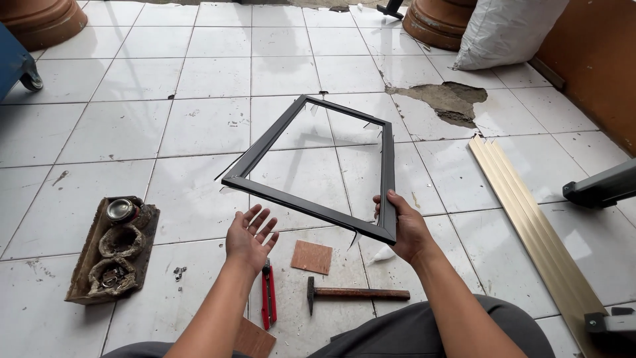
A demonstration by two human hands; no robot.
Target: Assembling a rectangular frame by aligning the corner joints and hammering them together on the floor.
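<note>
Above a white tiled floor [199, 126], a seated person holds a dark rectangular frame [311, 209] by its near right corner, the right hand [405, 229] closed around it. The left hand [248, 237] hovers open-palmed just beneath the near rail, gripping nothing. With only one corner held, the thin frame could twist or drop onto the hard tiles. Below lie a wooden-handled hammer [358, 293], a red utility knife [267, 295] and a small plywood square [312, 257]; ribbed, pale gold metal strips [536, 232] stretch toward the floor's right edge.
</note>
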